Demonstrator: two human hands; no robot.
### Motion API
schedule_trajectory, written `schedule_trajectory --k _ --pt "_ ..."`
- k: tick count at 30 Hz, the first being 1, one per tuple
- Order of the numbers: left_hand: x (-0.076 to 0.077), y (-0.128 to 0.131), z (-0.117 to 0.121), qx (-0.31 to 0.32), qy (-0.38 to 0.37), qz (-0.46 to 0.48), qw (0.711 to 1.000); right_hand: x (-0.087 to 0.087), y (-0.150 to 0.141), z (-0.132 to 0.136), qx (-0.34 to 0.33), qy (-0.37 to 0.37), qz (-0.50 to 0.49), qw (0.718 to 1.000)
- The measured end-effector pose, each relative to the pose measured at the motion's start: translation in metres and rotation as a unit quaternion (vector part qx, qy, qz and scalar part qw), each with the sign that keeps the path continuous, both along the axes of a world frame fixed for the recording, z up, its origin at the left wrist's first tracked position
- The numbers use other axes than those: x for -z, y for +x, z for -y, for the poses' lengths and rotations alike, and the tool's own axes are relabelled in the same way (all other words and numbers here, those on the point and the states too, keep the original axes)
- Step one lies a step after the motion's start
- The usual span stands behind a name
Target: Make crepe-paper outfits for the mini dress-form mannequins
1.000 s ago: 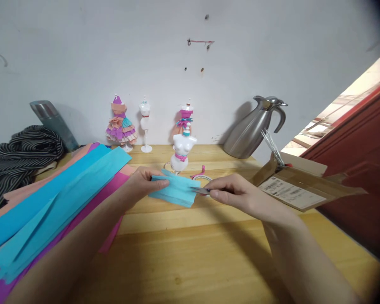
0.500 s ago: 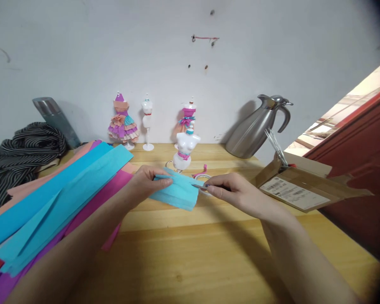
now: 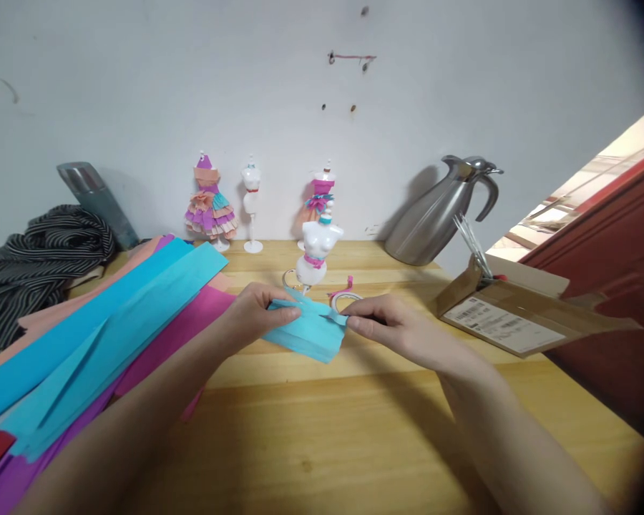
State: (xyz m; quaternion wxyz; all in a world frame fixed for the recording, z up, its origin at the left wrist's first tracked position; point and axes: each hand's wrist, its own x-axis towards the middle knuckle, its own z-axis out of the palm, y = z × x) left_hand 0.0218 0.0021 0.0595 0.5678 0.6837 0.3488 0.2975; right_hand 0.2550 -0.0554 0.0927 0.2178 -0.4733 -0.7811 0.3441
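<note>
Between my hands is a folded piece of light blue crepe paper, above the table. My left hand pinches its left end between thumb and fingers. My right hand is closed round small scissors; only a thin metal blade shows, inside the paper's upper edge. A narrow strip of the paper lifts up along the blade, close to my right fingertips. Just behind the paper stands a small white mannequin with a pink band at its waist. A roll of tape lies behind my right hand.
Several long crepe paper sheets lie at the left. At the wall stand a mannequin in a ruffled dress, a white one and one with a pink top. A steel jug and a cardboard box are right.
The blade has gone along the paper's upper edge, and a strip now rises there near my right fingers. My left hand and the paper have shifted slightly right in view.
</note>
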Motion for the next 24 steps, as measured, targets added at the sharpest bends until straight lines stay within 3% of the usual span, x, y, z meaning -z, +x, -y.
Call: schedule_trajectory --k 10,24 --pt "-0.004 0.002 0.006 -0.005 -0.070 0.012 0.997 0.003 -0.004 -0.003 -0.031 -0.059 -0.092 0.994" --pt "-0.003 0.002 0.005 -0.008 -0.122 0.042 0.992 0.026 0.003 -0.013 -0.043 -0.176 -0.244 0.953"
